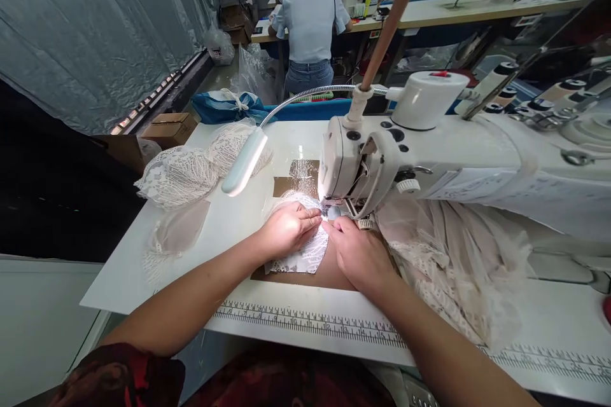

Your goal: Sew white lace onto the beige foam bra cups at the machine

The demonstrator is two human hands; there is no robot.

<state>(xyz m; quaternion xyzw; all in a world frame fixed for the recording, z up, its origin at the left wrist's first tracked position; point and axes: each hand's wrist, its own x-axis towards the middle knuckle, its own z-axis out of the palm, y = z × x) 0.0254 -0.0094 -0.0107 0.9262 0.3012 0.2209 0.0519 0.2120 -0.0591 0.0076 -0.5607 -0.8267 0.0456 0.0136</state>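
A white lace piece (305,253) lies under the needle area of a white sewing machine (353,159), on a brown patch of the table. Across its upper part rests my left hand (289,229), fingers pressed together on the lace and pointing at the presser foot (325,210). My right hand (360,251) is on the other side, its fingertips closed at the lace's right edge, close by the foot. Both hands' fingertips nearly meet there. The exact grip under the fingers is hidden.
Left on the table (229,222) are bundled lace pieces (179,175) and a sheer cup-shaped piece (184,229). A lamp (245,162) hangs above. Gathered sheer lace fabric (453,261) lies right of my right hand. A printed ruler (305,321) runs along the front edge. Ahead sits a person (310,25).
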